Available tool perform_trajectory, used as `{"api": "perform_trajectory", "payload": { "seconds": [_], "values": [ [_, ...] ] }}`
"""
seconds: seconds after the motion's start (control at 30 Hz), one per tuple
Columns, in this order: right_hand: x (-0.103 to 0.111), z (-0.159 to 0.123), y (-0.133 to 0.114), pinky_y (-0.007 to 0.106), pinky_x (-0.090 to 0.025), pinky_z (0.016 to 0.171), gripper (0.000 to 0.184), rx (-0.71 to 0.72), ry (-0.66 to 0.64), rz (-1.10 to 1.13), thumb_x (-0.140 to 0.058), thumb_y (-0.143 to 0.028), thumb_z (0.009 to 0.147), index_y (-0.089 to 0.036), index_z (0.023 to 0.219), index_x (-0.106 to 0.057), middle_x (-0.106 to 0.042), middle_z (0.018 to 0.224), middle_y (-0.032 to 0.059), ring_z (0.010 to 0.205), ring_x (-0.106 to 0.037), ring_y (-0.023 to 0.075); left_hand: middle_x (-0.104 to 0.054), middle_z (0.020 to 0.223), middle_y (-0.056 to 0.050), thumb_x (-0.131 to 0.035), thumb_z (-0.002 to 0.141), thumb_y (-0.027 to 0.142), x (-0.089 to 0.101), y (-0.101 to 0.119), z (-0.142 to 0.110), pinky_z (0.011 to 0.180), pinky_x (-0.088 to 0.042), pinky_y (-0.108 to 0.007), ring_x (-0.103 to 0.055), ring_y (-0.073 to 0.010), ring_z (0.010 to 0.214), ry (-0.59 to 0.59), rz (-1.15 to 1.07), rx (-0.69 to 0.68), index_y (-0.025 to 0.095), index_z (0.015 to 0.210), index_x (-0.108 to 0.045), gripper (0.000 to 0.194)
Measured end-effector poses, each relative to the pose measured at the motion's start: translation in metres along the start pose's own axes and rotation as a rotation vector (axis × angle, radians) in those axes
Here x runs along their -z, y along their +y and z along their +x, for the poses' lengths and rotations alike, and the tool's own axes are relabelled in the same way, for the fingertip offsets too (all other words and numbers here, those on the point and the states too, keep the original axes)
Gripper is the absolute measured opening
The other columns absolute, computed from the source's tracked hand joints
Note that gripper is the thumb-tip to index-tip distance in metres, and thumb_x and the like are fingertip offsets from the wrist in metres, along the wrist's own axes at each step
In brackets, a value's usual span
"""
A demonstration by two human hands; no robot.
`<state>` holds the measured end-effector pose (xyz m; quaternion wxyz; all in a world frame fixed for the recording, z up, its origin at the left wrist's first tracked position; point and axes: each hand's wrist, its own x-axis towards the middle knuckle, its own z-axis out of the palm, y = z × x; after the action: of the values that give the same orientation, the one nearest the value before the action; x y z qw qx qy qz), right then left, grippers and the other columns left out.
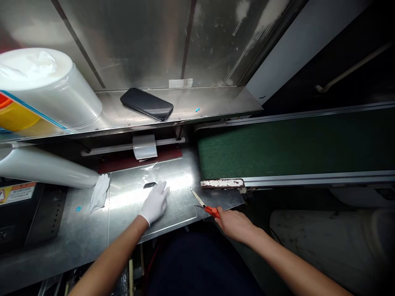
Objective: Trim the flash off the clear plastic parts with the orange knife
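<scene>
My left hand [156,202], in a white glove, lies flat with fingers stretched out on the shiny metal work plate [129,213]. Its fingertips rest on clear film beside a small dark object [149,185]. My bare right hand [235,225] is closed round the orange handles of small scissors [203,204]. The blades point up and left, over the plate's right part, close to the conveyor's end.
A green conveyor belt [293,148] runs off to the right. A black phone [147,103] lies on the upper steel shelf [212,102], next to a big film roll [46,88]. A smaller tape roll [145,146] hangs on a rod. A spare white glove [99,192] lies at the left.
</scene>
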<state>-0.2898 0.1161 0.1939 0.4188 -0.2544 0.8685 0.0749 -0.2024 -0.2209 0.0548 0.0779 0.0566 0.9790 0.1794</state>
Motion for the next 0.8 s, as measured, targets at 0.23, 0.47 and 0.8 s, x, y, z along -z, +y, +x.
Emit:
{"api": "perform_trajectory", "payload": {
  "seconds": [0.23,0.47,0.8],
  "values": [
    [0.0,-0.017,0.009,0.056,-0.055,0.079,0.04,-0.034,-0.064,-0.041,-0.041,-0.035,0.107,-0.012,0.135,-0.059,-0.075,0.108,0.0178,0.097,-0.073,0.0455,-0.029,0.173,-0.009,-0.043,0.096,0.011,-0.095,0.1,0.011,0.137,-0.027,-0.05,-0.021,-0.0335,0.162,-0.011,-0.2,-0.045,0.019,0.158,-0.047,0.063],
    [-0.013,-0.039,0.038,0.051,-0.053,0.073,0.041,-0.125,-0.054,-0.042,-0.037,-0.035,0.109,-0.012,0.135,-0.058,-0.074,0.105,0.0168,0.092,-0.073,0.0419,-0.066,0.102,-0.016,-0.051,0.098,0.015,-0.097,0.139,0.095,0.117,-0.041,-0.06,-0.058,-0.0371,0.117,-0.028,0.008,-0.269,0.012,0.098,-0.079,0.028],
    [-0.012,-0.055,0.073,0.043,-0.045,0.072,0.036,-0.171,-0.061,0.013,-0.034,-0.038,0.111,-0.016,0.131,-0.055,-0.074,0.108,0.015,0.097,-0.073,0.0381,-0.064,0.089,-0.009,-0.053,0.094,0.015,-0.073,0.138,0.069,0.126,-0.031,-0.055,-0.058,-0.0289,0.095,0.016,0.014,-0.424,0.017,0.094,-0.069,0.015]
  ]
}}
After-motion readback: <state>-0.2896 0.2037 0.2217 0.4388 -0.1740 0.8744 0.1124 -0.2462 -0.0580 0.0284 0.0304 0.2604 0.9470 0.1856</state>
